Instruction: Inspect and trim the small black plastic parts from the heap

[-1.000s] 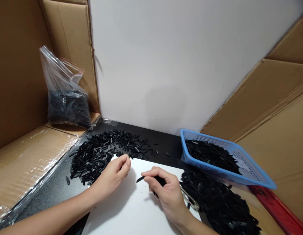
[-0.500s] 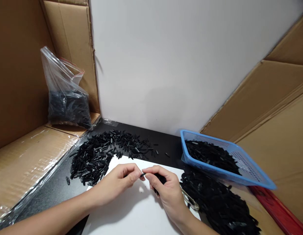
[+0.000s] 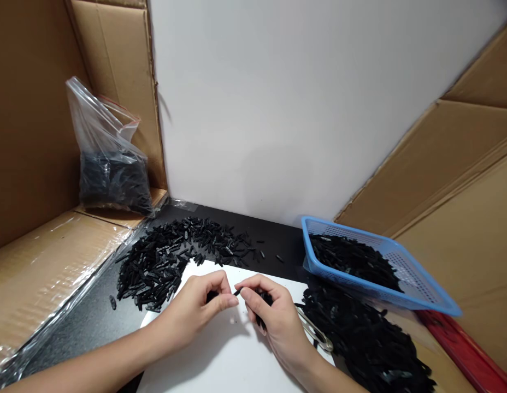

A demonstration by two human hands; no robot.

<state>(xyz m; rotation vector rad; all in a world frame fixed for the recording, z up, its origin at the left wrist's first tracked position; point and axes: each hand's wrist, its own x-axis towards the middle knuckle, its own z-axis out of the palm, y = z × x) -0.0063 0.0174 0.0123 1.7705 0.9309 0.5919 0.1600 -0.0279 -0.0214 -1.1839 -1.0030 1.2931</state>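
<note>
Left hand (image 3: pixel 196 301) now at black stick (image 3: pixel 237 292)

A pale wall (image 3: pixel 278 98) rises behind the far edge of the black bench (image 3: pixel 286 233), with a soft grey shadow on its lower part. Clear tape (image 3: pixel 182 204) lies at the bench's far left corner. Along the left edge runs a flat cardboard sheet (image 3: pixel 52 267), shiny with tape. On its far end stands a clear plastic bag (image 3: pixel 114 177), dark in its lower half, red along the mouth, before a cardboard panel (image 3: pixel 114 54). Past the right edge, a red bar (image 3: pixel 466 349) lies below a slanting cardboard wall (image 3: pixel 437 164).
</note>
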